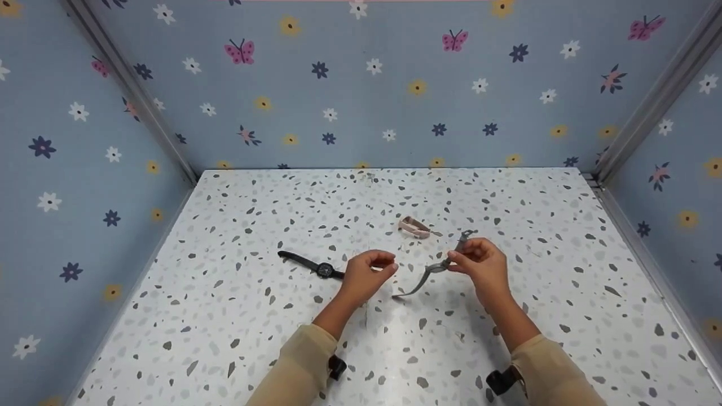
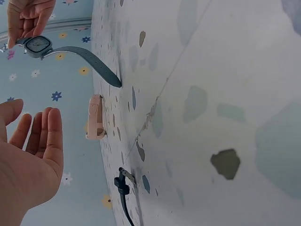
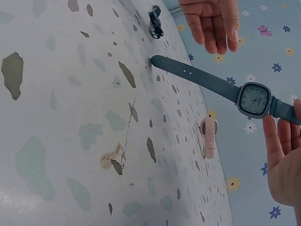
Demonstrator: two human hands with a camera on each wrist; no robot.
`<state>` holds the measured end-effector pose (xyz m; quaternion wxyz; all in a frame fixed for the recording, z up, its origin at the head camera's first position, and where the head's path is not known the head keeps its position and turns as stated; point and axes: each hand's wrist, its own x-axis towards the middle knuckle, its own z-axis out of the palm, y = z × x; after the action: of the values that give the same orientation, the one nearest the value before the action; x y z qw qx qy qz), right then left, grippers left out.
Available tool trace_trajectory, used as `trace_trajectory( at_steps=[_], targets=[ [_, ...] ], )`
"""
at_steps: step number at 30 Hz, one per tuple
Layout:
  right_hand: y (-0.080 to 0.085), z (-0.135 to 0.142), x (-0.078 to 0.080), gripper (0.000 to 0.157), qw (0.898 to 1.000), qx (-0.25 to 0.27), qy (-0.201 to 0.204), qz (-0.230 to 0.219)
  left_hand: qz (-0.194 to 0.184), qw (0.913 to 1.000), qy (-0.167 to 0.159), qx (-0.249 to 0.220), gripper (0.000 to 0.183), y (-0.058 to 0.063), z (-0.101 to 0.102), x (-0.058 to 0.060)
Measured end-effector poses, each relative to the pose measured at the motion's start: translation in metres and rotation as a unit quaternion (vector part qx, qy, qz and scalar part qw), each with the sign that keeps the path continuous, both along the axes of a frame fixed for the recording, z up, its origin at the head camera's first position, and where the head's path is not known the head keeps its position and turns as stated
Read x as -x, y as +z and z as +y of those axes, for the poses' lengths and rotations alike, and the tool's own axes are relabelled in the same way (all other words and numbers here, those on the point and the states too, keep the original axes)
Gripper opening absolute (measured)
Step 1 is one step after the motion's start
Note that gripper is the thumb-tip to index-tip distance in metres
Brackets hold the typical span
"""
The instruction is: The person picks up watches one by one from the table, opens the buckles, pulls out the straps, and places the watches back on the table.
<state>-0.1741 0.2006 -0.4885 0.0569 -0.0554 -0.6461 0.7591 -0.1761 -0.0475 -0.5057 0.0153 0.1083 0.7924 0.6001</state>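
Note:
A grey-blue wristwatch [image 1: 437, 268] with a squarish dial is pinched by one end of its strap in my right hand [image 1: 486, 269]. In the right wrist view the watch [image 3: 254, 100] shows its face, and the free strap end slopes down to the tabletop. My left hand [image 1: 365, 275] is to the left of it, fingers loosely bent, holding nothing. Just left of that hand lies a black wristwatch [image 1: 324, 270], its right strap end partly hidden behind the hand. A pink wristwatch [image 1: 414, 228] rests on its side farther back, its strap curved.
The white speckled tabletop [image 1: 237, 316] is bounded by blue flowered panels [image 1: 361, 84] at the back and both sides. Metal posts stand at the back corners. Small dark devices [image 1: 502, 382] are strapped at both wrists.

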Motion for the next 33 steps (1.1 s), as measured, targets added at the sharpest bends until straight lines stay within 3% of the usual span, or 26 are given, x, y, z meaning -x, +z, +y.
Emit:
trace_trajectory(
  at_steps=[15, 25, 33],
  targets=[
    [-0.004, 0.01, 0.003, 0.022, 0.999, 0.016, -0.027, -0.009, 0.041, 0.9988, -0.008, 0.025, 0.024, 0.0, 0.004, 0.002],
    [-0.013, 0.024, 0.009, 0.027, 0.995, 0.008, -0.028, -0.094, 0.043, 0.9984, -0.02, 0.031, 0.021, 0.001, 0.007, 0.008],
    [-0.021, 0.034, 0.01, 0.026, 0.993, 0.01, -0.009, -0.121, 0.06, 0.9974, -0.016, 0.036, 0.022, -0.001, 0.014, 0.017]
  ],
)
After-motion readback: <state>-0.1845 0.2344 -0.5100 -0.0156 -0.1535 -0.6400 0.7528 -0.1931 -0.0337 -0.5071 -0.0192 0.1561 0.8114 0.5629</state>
